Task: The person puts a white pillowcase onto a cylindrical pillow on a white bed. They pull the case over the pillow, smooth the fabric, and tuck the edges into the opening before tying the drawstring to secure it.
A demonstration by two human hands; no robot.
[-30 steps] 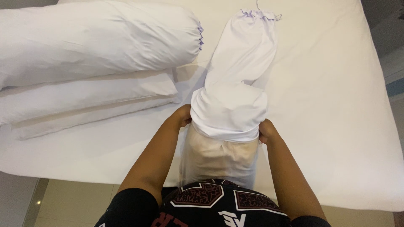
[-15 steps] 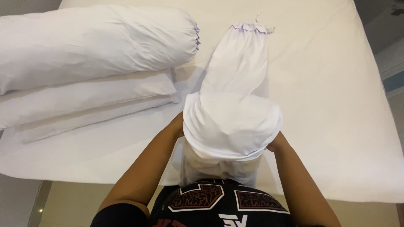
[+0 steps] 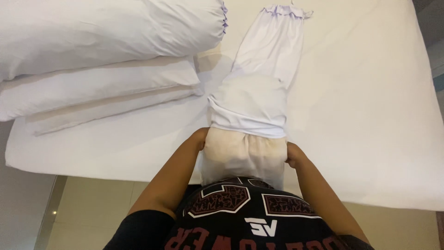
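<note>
A long cream bolster (image 3: 243, 155) lies lengthwise on the bed, its near end against my body. A white cover (image 3: 259, 88) with a frilled far end is bunched around the bolster's middle, its far part lying flat and empty. My left hand (image 3: 200, 137) grips the bolster's left side just below the cover's gathered edge. My right hand (image 3: 292, 154) grips the right side at the same height. Most of both hands' fingers are hidden by the fabric.
A fat white bolster (image 3: 106, 32) lies at the left atop two flat white pillows (image 3: 97, 90). The bed's white sheet (image 3: 365, 106) spreads to the right. Beige floor (image 3: 88, 208) shows below the near mattress edge.
The bunched edge of the cover sat lower and fuller half a second ago. It is now farther up the bolster, baring more cream filling near me. My hands stay at the sides.
</note>
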